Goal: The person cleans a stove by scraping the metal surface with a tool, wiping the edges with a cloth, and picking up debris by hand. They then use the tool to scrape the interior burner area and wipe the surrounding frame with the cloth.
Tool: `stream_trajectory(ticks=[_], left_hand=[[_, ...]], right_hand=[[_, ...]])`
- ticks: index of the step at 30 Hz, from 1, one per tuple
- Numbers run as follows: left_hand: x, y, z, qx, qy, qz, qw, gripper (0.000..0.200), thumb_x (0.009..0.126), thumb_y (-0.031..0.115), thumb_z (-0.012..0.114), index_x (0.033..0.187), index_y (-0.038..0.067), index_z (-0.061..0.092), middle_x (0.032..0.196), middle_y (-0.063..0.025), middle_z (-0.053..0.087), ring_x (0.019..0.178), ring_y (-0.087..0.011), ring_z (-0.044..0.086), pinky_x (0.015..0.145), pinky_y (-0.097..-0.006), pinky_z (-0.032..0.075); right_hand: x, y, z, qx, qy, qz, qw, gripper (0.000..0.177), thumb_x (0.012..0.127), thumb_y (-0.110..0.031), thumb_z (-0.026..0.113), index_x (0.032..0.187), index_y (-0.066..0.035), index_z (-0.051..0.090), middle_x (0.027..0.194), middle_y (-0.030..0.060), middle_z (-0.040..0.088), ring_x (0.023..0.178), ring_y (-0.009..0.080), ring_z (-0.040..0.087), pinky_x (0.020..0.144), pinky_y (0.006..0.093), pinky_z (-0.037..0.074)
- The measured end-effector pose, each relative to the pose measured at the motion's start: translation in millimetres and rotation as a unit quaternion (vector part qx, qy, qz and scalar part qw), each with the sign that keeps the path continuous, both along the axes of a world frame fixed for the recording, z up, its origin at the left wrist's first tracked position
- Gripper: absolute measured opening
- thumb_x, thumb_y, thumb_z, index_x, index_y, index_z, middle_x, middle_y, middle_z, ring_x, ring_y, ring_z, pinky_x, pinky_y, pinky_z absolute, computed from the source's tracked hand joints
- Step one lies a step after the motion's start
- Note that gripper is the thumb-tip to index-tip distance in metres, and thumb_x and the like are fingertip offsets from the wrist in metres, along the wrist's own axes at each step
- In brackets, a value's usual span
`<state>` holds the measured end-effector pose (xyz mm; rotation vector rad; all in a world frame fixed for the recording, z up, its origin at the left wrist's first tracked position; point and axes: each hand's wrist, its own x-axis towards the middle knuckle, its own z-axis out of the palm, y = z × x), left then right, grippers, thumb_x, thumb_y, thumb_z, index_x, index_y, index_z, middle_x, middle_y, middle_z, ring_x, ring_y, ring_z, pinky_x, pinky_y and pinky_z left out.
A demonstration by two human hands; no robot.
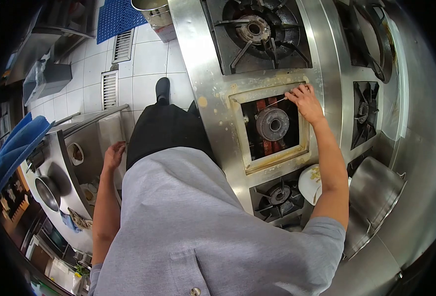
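My right hand (pixel 304 101) is closed on a thin metal rod (pixel 277 102) at the upper right corner of a square opening in the steel stove top. Inside the opening sits a round burner (pixel 272 124) above red bars (pixel 267 147), with no grate over it. A stained metal frame (pixel 237 135) surrounds the opening. My left hand (pixel 113 155) hangs low at my left side, beside a steel counter edge, its fingers curled; whether it holds anything is hidden.
A burner with a black grate (pixel 255 30) lies beyond the opening, and another grate (pixel 279 195) is nearer me. A white plate (pixel 310 183) with food bits and large steel pots (pixel 376 190) stand at right. A pan (pixel 48 193) rests on the left counter.
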<state>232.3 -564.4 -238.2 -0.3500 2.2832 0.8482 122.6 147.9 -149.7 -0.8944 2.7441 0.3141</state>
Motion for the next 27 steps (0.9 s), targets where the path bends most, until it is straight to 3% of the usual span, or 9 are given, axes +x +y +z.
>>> stream_trajectory(ticks=[13, 21, 27], left_hand=[[24.0, -11.8, -8.0, -0.027, -0.021, -0.006, 0.999, 0.034, 0.091, 0.025, 0.058, 0.117, 0.005, 0.066, 0.111, -0.0182, 0.068, 0.108, -0.0291, 0.064, 0.093, -0.0362, 0.048], [32.4, -17.4, -24.1, -0.016, -0.024, 0.004, 1.0, 0.034, 0.091, 0.027, 0.058, 0.117, 0.007, 0.066, 0.111, -0.0179, 0.068, 0.109, -0.0305, 0.064, 0.093, -0.0368, 0.048], [17.7, -13.4, -3.1, -0.029, -0.025, -0.001, 0.999, 0.033, 0.091, 0.027, 0.058, 0.116, 0.006, 0.066, 0.107, -0.017, 0.07, 0.105, -0.0292, 0.066, 0.092, -0.0356, 0.048]], right_hand=[[-11.6, -8.1, 0.0, -0.001, -0.011, 0.061, 0.998, 0.034, 0.085, -0.014, 0.05, 0.117, -0.014, 0.063, 0.101, 0.0027, 0.058, 0.106, 0.0215, 0.05, 0.106, 0.0418, 0.033], [21.0, 0.7, -25.3, -0.028, 0.038, -0.01, 0.999, 0.036, 0.084, -0.012, 0.052, 0.118, -0.013, 0.063, 0.109, 0.0036, 0.06, 0.107, 0.0232, 0.052, 0.103, 0.0431, 0.035], [32.0, 4.3, -26.7, -0.04, 0.046, -0.092, 0.994, 0.037, 0.083, -0.01, 0.054, 0.118, -0.012, 0.063, 0.11, 0.0036, 0.061, 0.109, 0.0236, 0.053, 0.103, 0.043, 0.035]])
